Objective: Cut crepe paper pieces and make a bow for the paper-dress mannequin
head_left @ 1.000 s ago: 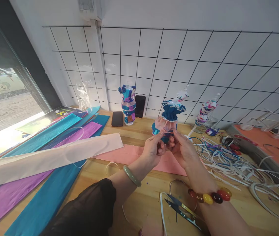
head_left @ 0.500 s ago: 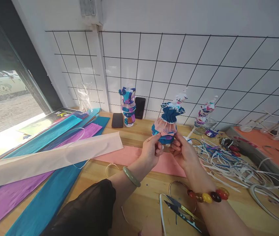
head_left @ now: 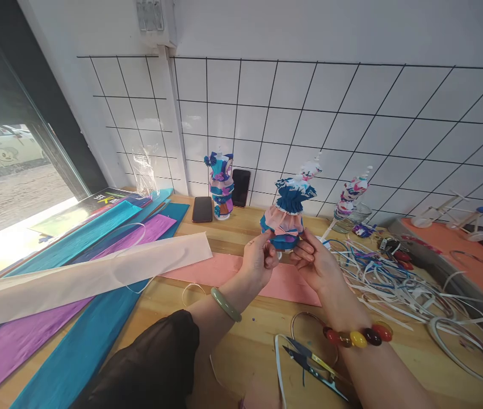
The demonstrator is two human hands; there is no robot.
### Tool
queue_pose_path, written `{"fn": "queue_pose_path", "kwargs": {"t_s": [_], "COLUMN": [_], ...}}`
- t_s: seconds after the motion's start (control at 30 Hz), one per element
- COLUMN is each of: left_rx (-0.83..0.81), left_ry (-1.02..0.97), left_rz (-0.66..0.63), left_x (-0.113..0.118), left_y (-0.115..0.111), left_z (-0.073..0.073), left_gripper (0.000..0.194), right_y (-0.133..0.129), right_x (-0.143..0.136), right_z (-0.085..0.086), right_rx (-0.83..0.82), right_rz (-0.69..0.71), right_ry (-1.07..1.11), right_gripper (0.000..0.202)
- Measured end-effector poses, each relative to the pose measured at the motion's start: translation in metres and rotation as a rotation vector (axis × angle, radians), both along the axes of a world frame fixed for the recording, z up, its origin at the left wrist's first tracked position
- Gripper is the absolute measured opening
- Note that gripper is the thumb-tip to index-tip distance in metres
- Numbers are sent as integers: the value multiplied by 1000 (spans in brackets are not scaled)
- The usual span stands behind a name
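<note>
Between my hands is a small dress form (head_left: 288,213) in a ruffled paper dress of teal, pink and blue, its white top tilted to the right. My left hand (head_left: 260,258) pinches the lower left of the skirt between thumb and fingers. On the other side, my right hand (head_left: 313,258) grips the skirt's lower right edge. Beneath and behind the hands lies a pink paper strip (head_left: 219,267). Another dressed form (head_left: 222,186) stands upright near the wall, and a third one (head_left: 352,196) leans to the right beyond my right hand.
Teal, purple and cream paper strips (head_left: 164,255) spread across the left. Thread snips (head_left: 315,366) lie at the front. Tangled white and blue strips (head_left: 394,284) cover the right, beside an orange surface (head_left: 475,255). Two phones (head_left: 202,209) are near the wall.
Both hands keep their hold on the dressed form. The view shifts very slightly; the form and hands appear a little further left and otherwise nearly unchanged.
</note>
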State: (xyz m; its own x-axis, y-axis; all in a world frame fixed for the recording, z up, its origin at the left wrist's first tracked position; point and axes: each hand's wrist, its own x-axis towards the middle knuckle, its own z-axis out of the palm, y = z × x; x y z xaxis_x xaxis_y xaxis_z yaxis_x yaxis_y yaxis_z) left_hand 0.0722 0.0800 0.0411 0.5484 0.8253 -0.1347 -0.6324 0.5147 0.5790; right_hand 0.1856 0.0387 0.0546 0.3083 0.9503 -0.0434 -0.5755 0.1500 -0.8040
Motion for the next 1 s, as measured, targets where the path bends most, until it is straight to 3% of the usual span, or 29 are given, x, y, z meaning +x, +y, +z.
{"fn": "queue_pose_path", "kwargs": {"t_s": [0.17, 0.3, 0.43, 0.53, 0.67, 0.77, 0.8, 0.9, 1.0], "left_rx": [18, 34, 67, 131, 354, 630, 747, 1070, 1207], "left_ry": [84, 148, 194, 256, 518, 825, 910, 1059, 1136], "left_rz": [72, 126, 63, -41, -200, -374, -423, -446, -468], "left_x": [-2, -4, -8, -14, -31, -49, -54, -67, -70], "left_y": [-1, -3, -12, -20, -29, -37, -41, -53, -64], "left_z": [-3, -6, -5, -2, 2, 4, 3, 1, -5], "left_gripper": [28, 25, 26, 29, 36, 37, 34, 24, 18], "right_y": [-5, -19, -35, -48, -81, -117, -129, -161, -180], "right_x": [9, 20, 22, 17, 12, 13, 14, 13, 8], "right_z": [1, 13, 26, 29, 24, 11, 5, -15, -33], "right_rx": [32, 74, 105, 76, -52, -141, -199, -361, -380], "right_rz": [-98, -180, -231, -194, 9, 145, 200, 236, 224], "right_ry": [19, -9, -111, -265, -560, -778, -1008, -1441, -1596], "right_gripper": [25, 20, 22, 25, 28, 22, 18, 14, 17]}}
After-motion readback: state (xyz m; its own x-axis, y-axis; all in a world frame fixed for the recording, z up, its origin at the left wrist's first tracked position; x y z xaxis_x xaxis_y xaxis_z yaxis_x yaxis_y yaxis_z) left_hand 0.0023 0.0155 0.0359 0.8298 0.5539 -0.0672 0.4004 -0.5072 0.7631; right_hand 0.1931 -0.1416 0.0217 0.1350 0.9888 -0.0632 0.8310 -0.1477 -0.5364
